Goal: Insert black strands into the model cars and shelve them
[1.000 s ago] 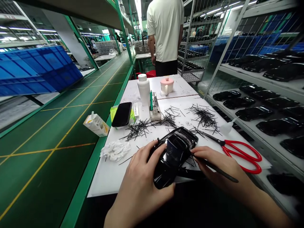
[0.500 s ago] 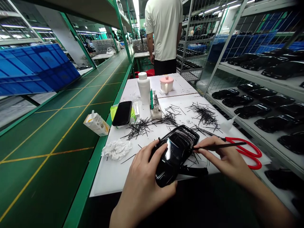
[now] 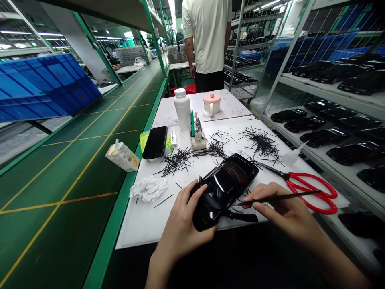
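Two hands, apart: the left hand (image 3: 184, 216) clamps the black car (image 3: 224, 182) at the near end of the table (image 3: 138, 228); the right hand (image 3: 293, 220) pinches a stick (image 3: 300, 194), near scissors (image 3: 285, 175).

Lettering on the carton (image 3: 123, 156) and small box (image 3: 174, 137) is unreadable.

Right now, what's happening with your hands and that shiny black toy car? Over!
Left hand gripping glossy black toy car. Right hand holding slim dark stick, tip near car's side. Thin black strips scattered nearby.
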The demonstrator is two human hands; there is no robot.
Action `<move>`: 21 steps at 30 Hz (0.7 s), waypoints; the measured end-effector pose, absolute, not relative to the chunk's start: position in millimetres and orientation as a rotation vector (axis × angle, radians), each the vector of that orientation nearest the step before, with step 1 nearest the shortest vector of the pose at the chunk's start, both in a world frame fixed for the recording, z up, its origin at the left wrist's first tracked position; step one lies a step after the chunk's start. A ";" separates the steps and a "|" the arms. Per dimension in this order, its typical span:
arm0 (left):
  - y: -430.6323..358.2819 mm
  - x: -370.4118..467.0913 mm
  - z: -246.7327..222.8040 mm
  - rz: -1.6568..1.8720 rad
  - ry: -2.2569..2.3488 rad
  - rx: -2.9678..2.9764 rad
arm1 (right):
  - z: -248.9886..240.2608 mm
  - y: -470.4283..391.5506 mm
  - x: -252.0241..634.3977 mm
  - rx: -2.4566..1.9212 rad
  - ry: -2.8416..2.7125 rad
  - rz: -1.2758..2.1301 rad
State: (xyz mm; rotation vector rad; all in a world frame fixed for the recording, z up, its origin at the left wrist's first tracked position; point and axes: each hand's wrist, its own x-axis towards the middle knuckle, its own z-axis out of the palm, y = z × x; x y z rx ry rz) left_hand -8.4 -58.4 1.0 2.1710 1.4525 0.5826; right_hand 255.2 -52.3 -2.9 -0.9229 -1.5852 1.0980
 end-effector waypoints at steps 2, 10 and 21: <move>-58.0 -10.8 -2.8 0.554 1.445 2.151 | -2.6 -53.4 253.4 -0.905 -1.572 1.109; -34.9 9.5 19.2 0.624 1.247 2.233 | -2.8 -53.0 258.0 -0.818 -1.546 1.169; -0.7 54.0 32.6 0.526 0.979 2.388 | -14.2 -46.0 267.4 -0.807 -1.425 1.325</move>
